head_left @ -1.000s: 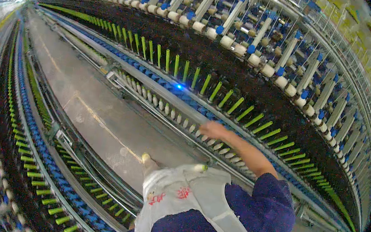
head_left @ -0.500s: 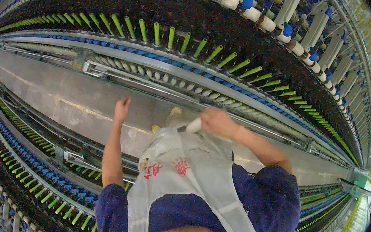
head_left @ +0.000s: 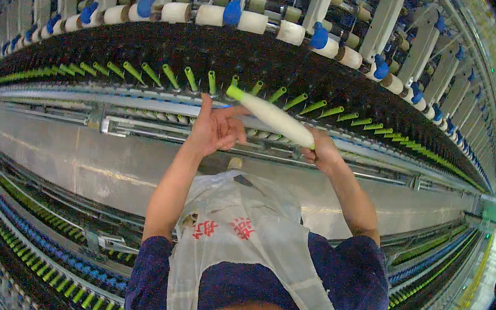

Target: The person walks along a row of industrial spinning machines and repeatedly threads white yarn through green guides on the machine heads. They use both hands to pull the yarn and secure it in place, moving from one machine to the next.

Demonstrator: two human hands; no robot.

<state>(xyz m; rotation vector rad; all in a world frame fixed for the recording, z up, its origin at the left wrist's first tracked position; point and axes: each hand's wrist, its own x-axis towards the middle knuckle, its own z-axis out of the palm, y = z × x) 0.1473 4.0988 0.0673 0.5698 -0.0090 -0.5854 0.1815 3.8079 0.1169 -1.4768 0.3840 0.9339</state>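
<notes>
The right grip (head_left: 324, 152) is closed around the lower end of a white yarn bobbin (head_left: 277, 120), which slants up and leftward from it. The left grip (head_left: 219, 128) has its fingers spread just below the bobbin's green tip; whether they touch it cannot be told. Beyond both grips, a row of green spindle tubes (head_left: 211, 82) edges a dark gap reaching to white rollers (head_left: 210, 15). Aisle floor (head_left: 116, 167) stretches below and left of the left grip.

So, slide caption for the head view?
Right hand gripping a white yarn bobbin by one end, left hand open near green tubes.
</notes>
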